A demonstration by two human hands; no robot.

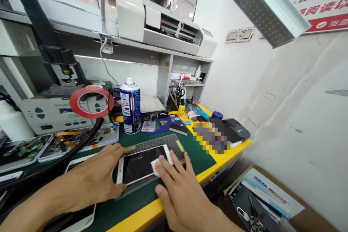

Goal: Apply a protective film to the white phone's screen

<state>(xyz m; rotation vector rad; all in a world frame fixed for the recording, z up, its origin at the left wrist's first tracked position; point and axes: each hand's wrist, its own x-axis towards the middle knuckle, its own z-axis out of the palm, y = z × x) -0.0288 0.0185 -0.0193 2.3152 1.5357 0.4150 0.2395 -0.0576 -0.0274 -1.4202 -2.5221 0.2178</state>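
Note:
A white-framed smartphone [138, 165] with a dark screen lies face up on a grey perforated mat [163, 141]. My left hand [95, 175] grips its left end, thumb at the near edge and fingers at the far edge. Over the right part of the screen, my right hand [179, 185] presses a small white wipe [155, 166] beneath its fingertips, fingers spread. Most of that wipe is hidden by the fingers. Another white phone [81, 224] lies partly under my left forearm.
A blue spray can [129, 107] stands behind the mat, beside a red tape roll [91, 102] and a grey bench unit [51, 110]. Trays of parts [81, 141] fill the left. A thick black cable [81, 152] curves past my left arm. Below right stands a cardboard box [307, 221].

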